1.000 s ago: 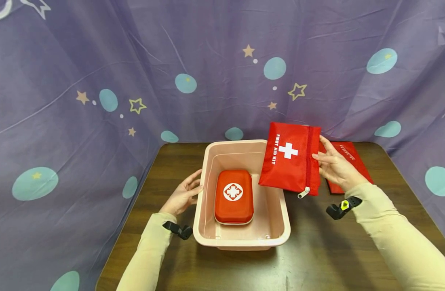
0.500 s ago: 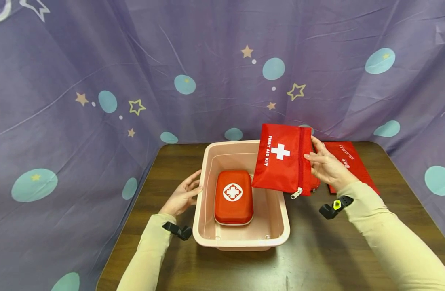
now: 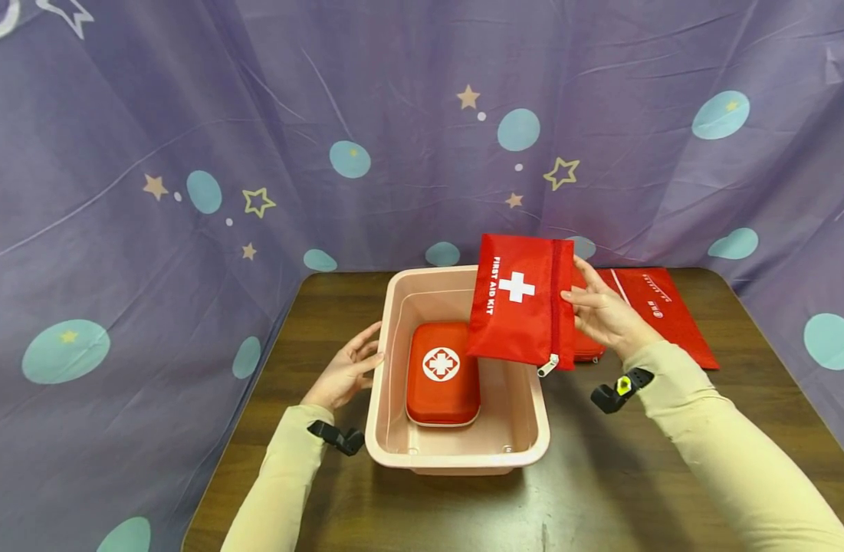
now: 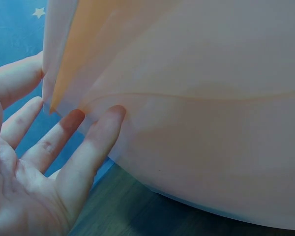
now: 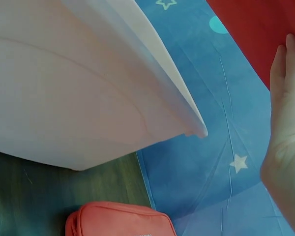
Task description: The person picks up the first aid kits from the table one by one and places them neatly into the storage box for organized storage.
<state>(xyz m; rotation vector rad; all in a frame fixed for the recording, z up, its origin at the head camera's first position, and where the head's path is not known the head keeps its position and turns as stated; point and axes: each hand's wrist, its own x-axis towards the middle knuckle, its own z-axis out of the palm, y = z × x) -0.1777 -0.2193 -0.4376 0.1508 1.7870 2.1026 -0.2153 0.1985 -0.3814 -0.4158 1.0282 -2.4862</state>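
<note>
A pale pink plastic bin [image 3: 456, 461] stands on the table with a red hard-looking first aid case [image 3: 444, 399] lying inside it. My left hand [image 3: 346, 374] is at the bin's left side; in the left wrist view its spread, mostly straight fingers [image 4: 71, 162] touch the outer wall. With the right hand [image 3: 609, 318] I pinch a red zippered first aid pouch [image 3: 528, 326] by its zip edge. The pouch is raised, tilted, and partly over the bin's right rim. Its printed face is toward the head camera. The right wrist view shows only part of this pouch [image 5: 265, 29].
Right of the bin, a flat red pouch [image 3: 670, 322] lies on the wooden table [image 3: 622, 460]. A smaller red zipped bag [image 3: 589, 350] sits between, mostly hidden by the raised pouch. A purple patterned curtain [image 3: 394, 215] hangs behind the table.
My right hand has carried the raised pouch leftward, from beside the bin to over its right rim. More of the things on the right shows. The left hand stays put.
</note>
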